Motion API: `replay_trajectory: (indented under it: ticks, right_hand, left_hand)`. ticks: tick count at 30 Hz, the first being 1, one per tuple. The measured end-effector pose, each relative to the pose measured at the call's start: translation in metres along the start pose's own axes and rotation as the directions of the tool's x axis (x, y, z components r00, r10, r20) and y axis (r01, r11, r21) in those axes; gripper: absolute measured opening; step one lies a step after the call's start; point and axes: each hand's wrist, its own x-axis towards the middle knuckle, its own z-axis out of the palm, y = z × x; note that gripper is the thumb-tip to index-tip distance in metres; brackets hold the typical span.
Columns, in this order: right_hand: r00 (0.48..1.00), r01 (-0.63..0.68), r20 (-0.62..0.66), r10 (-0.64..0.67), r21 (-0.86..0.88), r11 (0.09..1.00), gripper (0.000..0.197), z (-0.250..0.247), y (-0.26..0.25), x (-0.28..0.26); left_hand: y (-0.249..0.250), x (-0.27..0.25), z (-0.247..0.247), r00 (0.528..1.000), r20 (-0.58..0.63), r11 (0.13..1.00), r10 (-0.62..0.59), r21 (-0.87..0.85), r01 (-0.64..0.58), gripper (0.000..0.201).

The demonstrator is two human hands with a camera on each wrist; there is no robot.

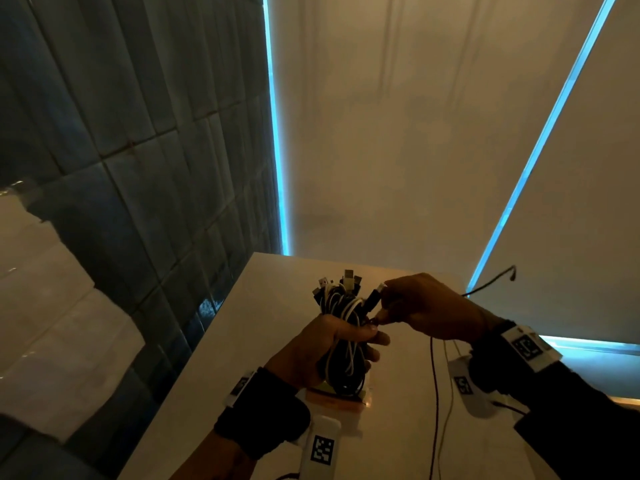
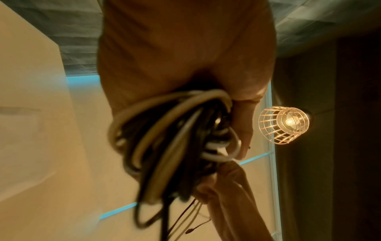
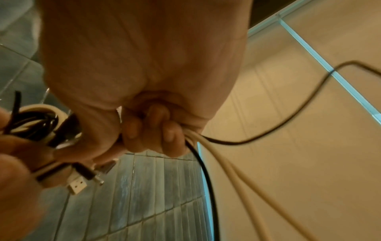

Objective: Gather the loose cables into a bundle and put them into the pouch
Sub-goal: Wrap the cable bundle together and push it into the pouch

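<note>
A dark tiled wall (image 1: 138,150) occupied the left of the head view, with a pale blind (image 1: 381,133) to its right, edged by thin blue light strips.

The left hand (image 1: 311,351) was positioned above the near part of the white table (image 1: 263,341). Its fingers were curled around the middle of the cable bundle (image 1: 343,327), grasping it upright. The bundle consisted of black and white cables coiled into loops. Several connector plugs (image 1: 346,280) projected from its top. In the left wrist view, the coiled loops (image 2: 164,138) hung below the palm, and a lit wire-cage lamp (image 2: 283,124) was visible behind them.

A flat, clear-looking item (image 1: 339,398) lay on the table directly beneath the bundle. Whether this was the pouch could not be determined.

The right hand (image 1: 426,306) was positioned just to the right of the bundle, at the same height. Its thumb and forefinger pinched a black plug (image 1: 375,296) at the upper right of the bundle. In the right wrist view, the remaining fingers (image 3: 152,130) were clenched around loose cable strands (image 3: 216,163), one black and two white. These strands hung down from the hand to the table. A further thin dark lead (image 1: 491,280) extended out to the right, beyond the hand.

Both wrists carried black bands with white marker tags (image 1: 528,346).
</note>
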Motion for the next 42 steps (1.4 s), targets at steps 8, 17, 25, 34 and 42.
replay_trajectory:
  ticks: [8,17,25,34,42]
  right_hand:
    - [0.996,-0.024,-0.084,0.025,0.012,1.0,0.022,-0.017,-0.003,0.004]
    - [0.995,-0.101,0.015,0.1,0.032,0.994,0.03,-0.018,0.013,0.009]
    - [0.982,-0.176,0.062,0.176,-0.01,0.984,0.034,-0.02,0.014,0.016]
    - [0.962,-0.17,-0.165,0.216,0.258,0.951,0.031,-0.008,-0.039,0.004]
    - [0.851,-0.014,-0.523,0.046,0.066,0.998,0.02,0.044,-0.06,0.002]
  left_hand:
    - [-0.01,0.0,-0.005,0.988,-0.048,0.984,0.146,-0.1,-0.15,0.021]
    - [-0.015,0.006,-0.007,0.994,-0.017,0.992,0.111,0.058,-0.11,0.016]
    - [-0.021,0.01,-0.007,0.995,-0.054,0.991,0.087,0.108,-0.081,0.009]
    - [-0.024,0.022,-0.001,0.962,-0.272,0.948,0.016,-0.302,-0.102,0.019]
    - [-0.025,0.032,-0.001,0.955,-0.277,0.837,0.107,-0.493,-0.237,0.032]
